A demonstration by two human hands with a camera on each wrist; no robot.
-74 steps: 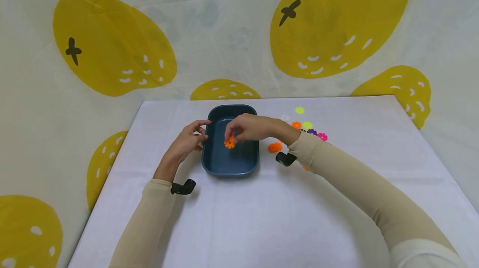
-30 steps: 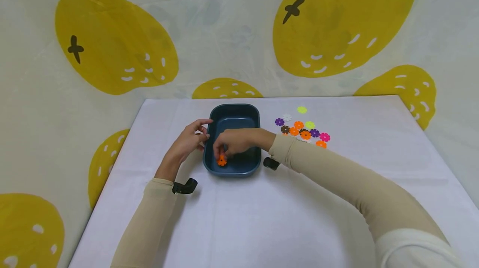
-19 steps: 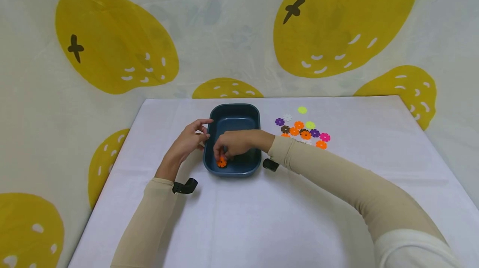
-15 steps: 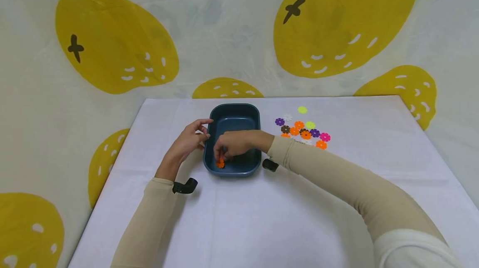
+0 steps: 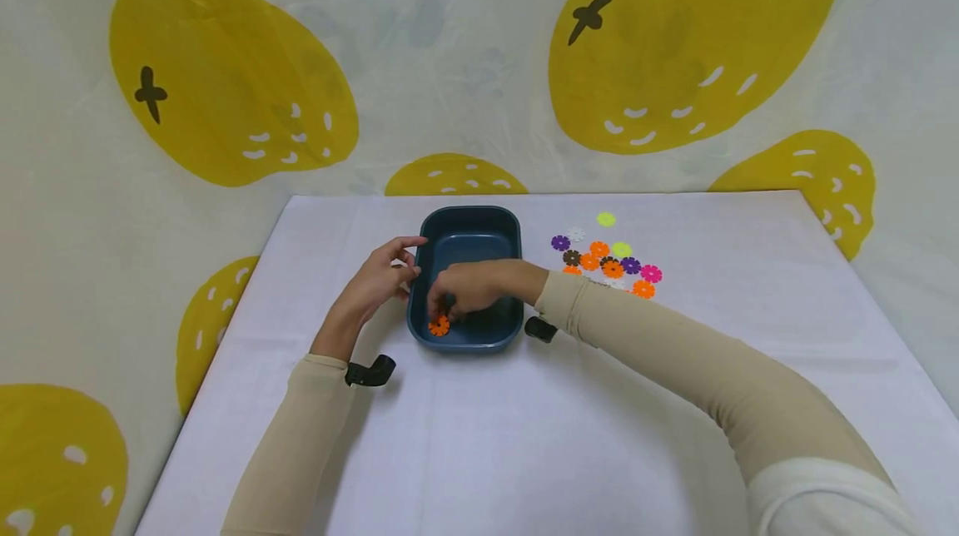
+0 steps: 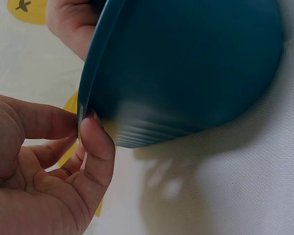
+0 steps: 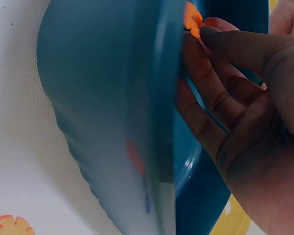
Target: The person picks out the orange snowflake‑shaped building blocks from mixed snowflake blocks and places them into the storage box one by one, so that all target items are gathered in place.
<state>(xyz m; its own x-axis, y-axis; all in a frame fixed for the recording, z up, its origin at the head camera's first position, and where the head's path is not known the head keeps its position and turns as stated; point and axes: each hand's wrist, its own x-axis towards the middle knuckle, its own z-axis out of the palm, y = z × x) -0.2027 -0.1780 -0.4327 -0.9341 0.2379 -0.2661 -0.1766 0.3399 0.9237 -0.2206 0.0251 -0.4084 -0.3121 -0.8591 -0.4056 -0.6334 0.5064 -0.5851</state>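
A dark blue rectangular baking dish (image 5: 468,344) stands on the white-covered table. My left hand (image 5: 376,280) pinches the dish's left rim between thumb and fingers, plainest in the left wrist view, where the thumb overlaps the inner side. My right hand (image 5: 474,285) reaches down inside the dish. At its fingertips, an orange notched interlocking disc (image 5: 439,325) sits by the near left corner. In the right wrist view, thumb and finger pinch this orange disc (image 7: 192,19), partly hidden by the dish wall. Whether it touches the dish floor I cannot tell.
To the right of the dish lie several loose notched discs, among them a pink one (image 5: 651,274), a purple one (image 5: 560,243) and a yellow one (image 5: 606,220). The right sleeve (image 5: 637,320) covers part of that area. A patterned cloth (image 5: 449,62) hangs behind the table.
My right hand has moved from mid-dish toward the near left corner with the orange disc, then stayed almost still while the disc shifted slightly left. My left hand keeps its hold on the rim.
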